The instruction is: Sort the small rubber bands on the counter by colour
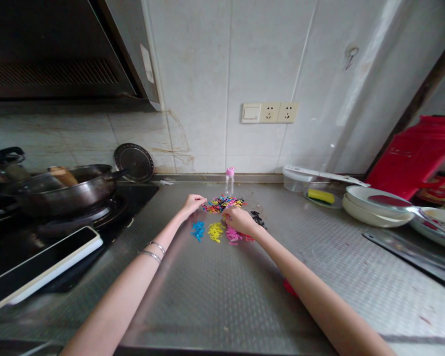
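A mixed-colour pile of small rubber bands (pixel 222 203) lies on the steel counter. My left hand (pixel 193 204) is at its left edge, fingertips pinched together; anything between them is too small to make out. Over the pile's front edge, my right hand (pixel 240 219) has its fingers curled in, and what they hold is hidden. Closer to me are separate heaps of blue rubber bands (pixel 198 231), yellow rubber bands (pixel 215 231) and pink rubber bands (pixel 233 236). Red bands (pixel 247 238) show partly under my right wrist, with black rubber bands (pixel 258 219) beyond it.
Behind the pile stands a clear bottle (pixel 229 184) with a pink cap. On the left are a phone (pixel 40 269) and a pan (pixel 65 190) on the stove. Bowls (pixel 374 210), a yellow sponge (pixel 321 196), a cleaver-like blade (pixel 411 257) and a red thermos (pixel 415 153) occupy the right.
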### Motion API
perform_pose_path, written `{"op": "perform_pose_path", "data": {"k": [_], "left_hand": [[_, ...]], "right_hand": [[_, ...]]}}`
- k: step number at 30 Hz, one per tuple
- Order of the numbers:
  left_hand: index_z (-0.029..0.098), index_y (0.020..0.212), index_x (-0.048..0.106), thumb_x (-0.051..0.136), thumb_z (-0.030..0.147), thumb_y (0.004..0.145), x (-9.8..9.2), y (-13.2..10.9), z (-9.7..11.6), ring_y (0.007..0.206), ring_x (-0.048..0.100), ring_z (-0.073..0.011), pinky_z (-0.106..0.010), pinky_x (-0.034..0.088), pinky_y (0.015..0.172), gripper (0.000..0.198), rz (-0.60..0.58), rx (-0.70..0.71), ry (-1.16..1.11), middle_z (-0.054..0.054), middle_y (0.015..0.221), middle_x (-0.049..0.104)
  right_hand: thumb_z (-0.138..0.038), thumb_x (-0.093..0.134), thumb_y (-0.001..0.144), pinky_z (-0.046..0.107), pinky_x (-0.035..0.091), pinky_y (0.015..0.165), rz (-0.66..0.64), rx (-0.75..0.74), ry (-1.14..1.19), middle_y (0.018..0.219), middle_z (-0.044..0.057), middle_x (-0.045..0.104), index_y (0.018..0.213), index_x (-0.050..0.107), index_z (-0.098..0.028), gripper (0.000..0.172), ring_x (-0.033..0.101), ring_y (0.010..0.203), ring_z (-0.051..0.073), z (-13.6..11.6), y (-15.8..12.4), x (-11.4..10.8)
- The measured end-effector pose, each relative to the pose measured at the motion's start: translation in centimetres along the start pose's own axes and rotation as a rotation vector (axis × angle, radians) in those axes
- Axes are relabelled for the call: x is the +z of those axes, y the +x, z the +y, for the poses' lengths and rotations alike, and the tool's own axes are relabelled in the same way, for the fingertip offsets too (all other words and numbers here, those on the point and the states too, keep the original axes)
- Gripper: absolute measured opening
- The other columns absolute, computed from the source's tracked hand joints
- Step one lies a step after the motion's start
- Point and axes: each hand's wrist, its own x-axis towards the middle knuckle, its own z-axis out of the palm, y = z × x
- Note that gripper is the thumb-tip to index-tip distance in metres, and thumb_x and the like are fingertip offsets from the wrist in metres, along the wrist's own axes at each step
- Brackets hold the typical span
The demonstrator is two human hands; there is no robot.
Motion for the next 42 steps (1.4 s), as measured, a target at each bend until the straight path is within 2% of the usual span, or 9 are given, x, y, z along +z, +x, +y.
{"op": "perform_pose_path", "data": {"k": [3,9,20,23,29,32,35,42], "left_hand": [[0.009,0.074,0.067,0.057,0.039,0.065,0.0,-0.1,0.2,0.040,0.032,-0.0044,-0.019,0.022,0.040,0.033,0.007,-0.002,-0.008,-0.002,0.053,0.056],[0.009,0.075,0.067,0.057,0.035,0.067,-0.1,-0.3,0.6,0.041,0.035,-0.0048,-0.019,0.024,0.041,0.029,0.013,-0.016,-0.016,-0.002,0.053,0.057],[0.008,0.075,0.067,0.057,0.031,0.068,0.1,-0.2,0.9,0.041,0.037,-0.0058,-0.019,0.027,0.042,0.026,0.006,-0.030,0.000,0.000,0.048,0.054],[0.008,0.073,0.067,0.058,0.031,0.066,0.2,-0.4,1.6,0.044,0.041,-0.0070,-0.019,0.029,0.045,0.026,-0.051,0.000,0.029,-0.001,0.049,0.055],[0.008,0.065,0.067,0.059,0.034,0.063,0.7,-0.2,1.9,0.052,0.048,-0.0102,-0.020,0.034,0.050,0.027,-0.340,0.164,0.182,-0.003,0.057,0.061],[0.008,0.067,0.068,0.057,0.031,0.064,1.1,-0.1,1.8,0.053,0.048,-0.0100,-0.020,0.034,0.050,0.025,-0.444,0.217,0.277,-0.003,0.059,0.061],[0.009,0.069,0.068,0.057,0.034,0.065,1.4,-0.2,2.2,0.053,0.047,-0.0099,-0.020,0.033,0.050,0.028,-0.475,0.245,0.352,-0.003,0.059,0.061],[0.011,0.066,0.067,0.060,0.029,0.064,1.5,-0.8,3.7,0.052,0.047,-0.0092,-0.019,0.030,0.049,0.020,-0.446,0.241,0.494,-0.002,0.057,0.060]], "right_hand": [[-0.021,0.045,0.076,0.020,0.040,0.073,-0.032,0.020,-0.007,0.098,0.004,0.063,0.099,0.061,-0.023,0.028,0.056,0.093,0.015,-0.2,-0.1,-0.3],[-0.030,0.047,0.077,0.020,0.040,0.072,-0.018,0.006,-0.034,0.097,0.005,0.063,0.091,0.064,-0.022,0.023,0.054,0.093,0.017,-0.7,0.1,-0.4],[-0.017,0.045,0.074,0.021,0.041,0.072,0.032,0.010,0.049,0.090,0.004,0.066,0.085,0.067,-0.022,0.025,0.057,0.088,0.016,-0.5,0.5,-0.2],[-0.016,0.047,0.073,0.021,0.041,0.073,0.059,-0.022,0.157,0.091,0.004,0.066,0.087,0.067,-0.021,0.025,0.058,0.086,0.015,-0.5,0.6,-0.3],[-0.012,0.048,0.071,0.021,0.043,0.072,0.102,-0.171,0.348,0.087,0.004,0.067,0.090,0.067,-0.017,0.027,0.060,0.079,0.014,-1.5,0.9,0.2],[-0.015,0.049,0.071,0.022,0.043,0.072,0.119,-0.217,0.376,0.085,0.004,0.067,0.088,0.066,-0.017,0.024,0.060,0.078,0.014,-1.4,0.9,0.0],[-0.020,0.049,0.074,0.022,0.043,0.071,0.147,-0.164,0.359,0.084,0.004,0.067,0.087,0.066,-0.018,0.022,0.060,0.077,0.014,-0.3,0.9,-0.6],[-0.027,0.048,0.077,0.022,0.043,0.071,0.216,0.074,0.263,0.084,0.004,0.068,0.087,0.067,-0.021,0.022,0.060,0.075,0.015,3.8,0.3,-2.0]]}}
